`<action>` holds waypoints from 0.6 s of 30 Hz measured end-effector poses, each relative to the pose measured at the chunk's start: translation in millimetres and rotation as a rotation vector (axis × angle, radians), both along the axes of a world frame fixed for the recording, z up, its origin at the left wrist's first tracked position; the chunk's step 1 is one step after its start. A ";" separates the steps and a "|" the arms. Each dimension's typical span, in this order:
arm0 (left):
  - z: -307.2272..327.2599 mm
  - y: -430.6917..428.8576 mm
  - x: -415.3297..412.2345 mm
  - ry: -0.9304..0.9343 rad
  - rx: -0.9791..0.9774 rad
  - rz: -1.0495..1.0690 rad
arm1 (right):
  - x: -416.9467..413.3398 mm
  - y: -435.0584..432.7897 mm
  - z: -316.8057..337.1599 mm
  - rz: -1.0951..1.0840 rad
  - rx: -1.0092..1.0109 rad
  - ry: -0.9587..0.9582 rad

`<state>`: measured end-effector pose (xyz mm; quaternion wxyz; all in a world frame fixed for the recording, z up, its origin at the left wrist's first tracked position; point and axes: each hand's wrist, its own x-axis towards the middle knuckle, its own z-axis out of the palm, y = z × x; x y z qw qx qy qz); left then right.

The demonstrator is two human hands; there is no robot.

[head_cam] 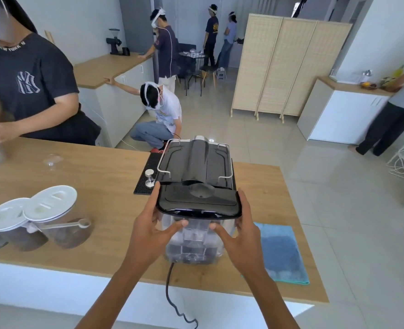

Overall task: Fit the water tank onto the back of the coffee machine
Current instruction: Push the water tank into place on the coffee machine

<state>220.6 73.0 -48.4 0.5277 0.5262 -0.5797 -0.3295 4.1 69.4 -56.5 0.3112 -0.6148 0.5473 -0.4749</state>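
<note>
The coffee machine (196,162) stands on the wooden counter (101,176), its black top and wire rails facing me, its back toward me. Against that back sits the clear water tank (193,243) with a glossy black lid (198,203). My left hand (148,236) grips the tank's left side, thumb pressed on the front wall under the lid. My right hand (239,236) grips the right side the same way. A black power cord (170,293) drops from the tank's base over the counter edge.
A blue cloth (281,252) lies right of the tank. Several lidded jars (49,217) with a scoop stand at left. A tamper (149,178) rests on a black mat beside the machine. A person (30,86) leans at the counter's far left; others stand behind.
</note>
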 end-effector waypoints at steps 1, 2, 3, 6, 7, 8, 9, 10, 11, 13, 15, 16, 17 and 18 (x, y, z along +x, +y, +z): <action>-0.6 -1.2 1.1 0.005 0.002 0.005 | 2.7 -0.8 0.4 -0.008 0.006 0.007; -1.3 -2.7 2.0 0.011 0.005 0.008 | 4.5 -1.7 1.2 -0.017 0.010 0.018; -2.2 -4.3 2.8 0.016 0.008 0.008 | 5.8 -3.3 1.9 -0.025 0.014 0.029; -5.2 -7.0 4.9 0.017 0.011 0.014 | 8.1 -7.3 3.7 -0.043 0.017 0.059; -5.2 -7.5 5.7 0.016 0.011 0.019 | 9.6 -8.1 4.0 -0.049 0.018 0.067; -5.5 -8.5 7.3 0.018 0.013 0.024 | 11.5 -8.8 3.9 -0.053 0.019 0.071; -5.0 -9.1 8.4 0.023 0.015 0.022 | 13.4 -9.0 3.3 -0.060 0.018 0.074; -4.4 -10.1 9.7 0.030 0.015 0.019 | 15.2 -9.0 2.5 -0.069 0.011 0.078; -3.9 -11.2 11.1 0.033 0.016 0.015 | 16.7 -9.3 1.8 -0.077 0.003 0.084; -3.1 -12.4 13.6 0.039 0.019 0.008 | 19.3 -10.1 0.4 -0.082 0.000 0.090; -2.6 -13.6 16.1 0.044 0.016 0.006 | 22.8 -10.1 0.8 -0.088 -0.007 0.091; -1.9 -15.1 17.4 0.041 0.016 0.004 | 25.0 -10.2 1.0 -0.094 -0.010 0.089; -1.2 -17.0 18.5 0.037 0.013 0.002 | 27.1 -10.3 1.0 -0.099 -0.014 0.084; -1.0 -19.2 19.2 0.034 0.009 0.000 | 28.5 -10.7 0.9 -0.106 -0.018 0.078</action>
